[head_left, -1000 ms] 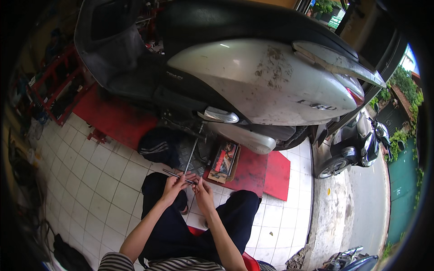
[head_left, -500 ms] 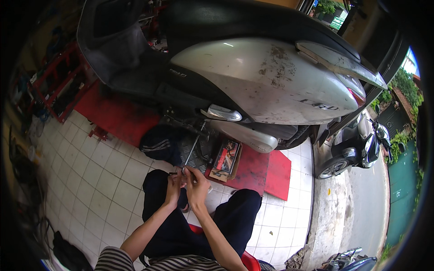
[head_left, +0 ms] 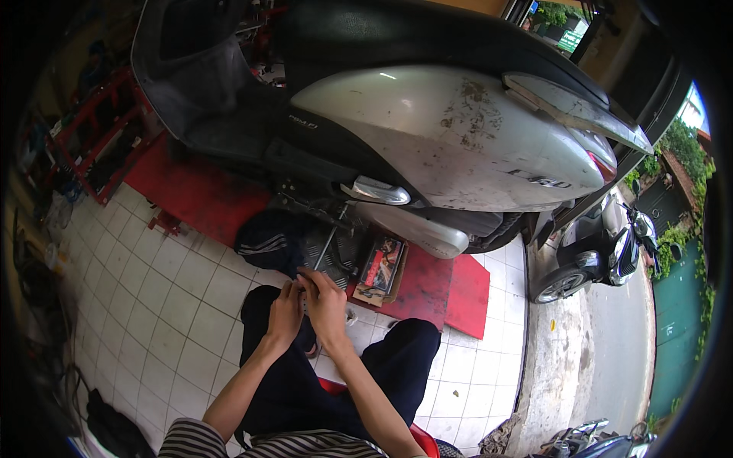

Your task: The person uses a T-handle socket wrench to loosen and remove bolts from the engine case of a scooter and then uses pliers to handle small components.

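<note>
My left hand [head_left: 285, 314] and my right hand [head_left: 324, 304] meet above my lap, fingers closed and bunched together. Whatever is between the fingertips is too small and covered to make out. Just beyond them a thin metal rod [head_left: 327, 243] slants down from the underside of a silver and black scooter [head_left: 412, 130]. Close to the fingertips lies a dark cloth item with white stripes [head_left: 267, 240]. Right of my hands sits an open cardboard box [head_left: 369, 295] with small parts and a red packet inside.
A red lift platform [head_left: 420, 294] runs under the scooter over white floor tiles [head_left: 168, 305]. Red metal racks [head_left: 103, 145] stand at the far left. Outside on the right, another scooter [head_left: 603, 248] is parked by the road. My knees flank my hands.
My hands have shifted slightly up and left and turned, the right fingers now bending over the left. The small dark piece seen at the fingertips before is now covered.
</note>
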A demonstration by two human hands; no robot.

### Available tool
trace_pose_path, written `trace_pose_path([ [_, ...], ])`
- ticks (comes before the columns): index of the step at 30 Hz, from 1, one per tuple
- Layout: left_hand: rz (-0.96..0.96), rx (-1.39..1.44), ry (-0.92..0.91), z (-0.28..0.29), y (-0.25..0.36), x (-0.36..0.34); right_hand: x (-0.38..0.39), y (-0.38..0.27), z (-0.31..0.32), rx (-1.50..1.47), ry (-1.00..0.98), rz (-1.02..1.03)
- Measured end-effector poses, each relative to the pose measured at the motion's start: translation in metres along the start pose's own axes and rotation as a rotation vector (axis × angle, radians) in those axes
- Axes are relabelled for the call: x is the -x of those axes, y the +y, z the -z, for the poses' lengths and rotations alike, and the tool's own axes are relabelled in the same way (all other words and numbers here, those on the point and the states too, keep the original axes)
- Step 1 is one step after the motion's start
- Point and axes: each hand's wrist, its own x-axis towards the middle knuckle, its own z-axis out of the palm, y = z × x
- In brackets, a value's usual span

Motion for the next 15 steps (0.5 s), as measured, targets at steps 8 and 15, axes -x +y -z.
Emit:
trace_pose_path([
  [8, 0.4, 0.661, -0.062, -0.012, -0.007, -0.004, 0.068, 0.1, 0.006, -0.284, 0.332, -0.657],
  [15, 0.435, 0.872, -0.179, -0.028, -0.002, 0.011, 0.079, 0.099, -0.012, -0.902, 0.083, -0.754],
])
